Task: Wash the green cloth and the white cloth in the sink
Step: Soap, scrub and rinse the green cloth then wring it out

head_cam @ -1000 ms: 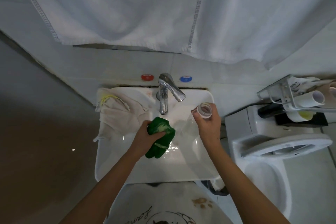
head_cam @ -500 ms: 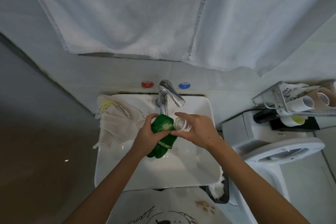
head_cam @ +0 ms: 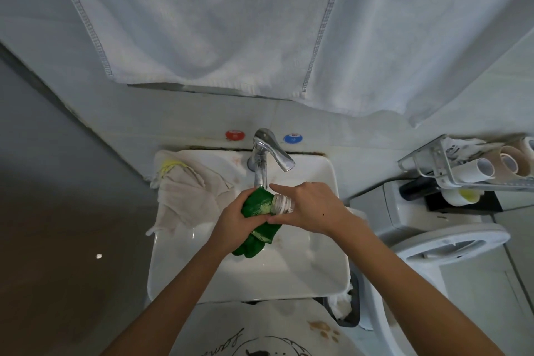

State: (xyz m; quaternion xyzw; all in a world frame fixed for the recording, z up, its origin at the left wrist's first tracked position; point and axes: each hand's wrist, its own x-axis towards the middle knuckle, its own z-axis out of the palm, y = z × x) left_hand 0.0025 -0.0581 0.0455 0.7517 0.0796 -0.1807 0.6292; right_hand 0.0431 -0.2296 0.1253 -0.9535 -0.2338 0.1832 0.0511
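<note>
My left hand grips the bunched green cloth over the white sink, just below the chrome tap. My right hand holds a small clear bottle tipped sideways, its open mouth against the top of the green cloth, where a pale yellowish patch shows. The index finger of that hand sticks out toward the tap. The white cloth, with a yellow mark at one corner, lies draped over the sink's left rim.
A large white towel hangs overhead on the wall. Red and blue knobs flank the tap. A toilet stands right of the sink, with a wire rack of paper rolls above it. A dark bin sits by the sink's right corner.
My right hand brought the clear bottle from the sink's right side across to the green cloth and tipped it against the cloth. My left hand raised the cloth slightly toward the tap.
</note>
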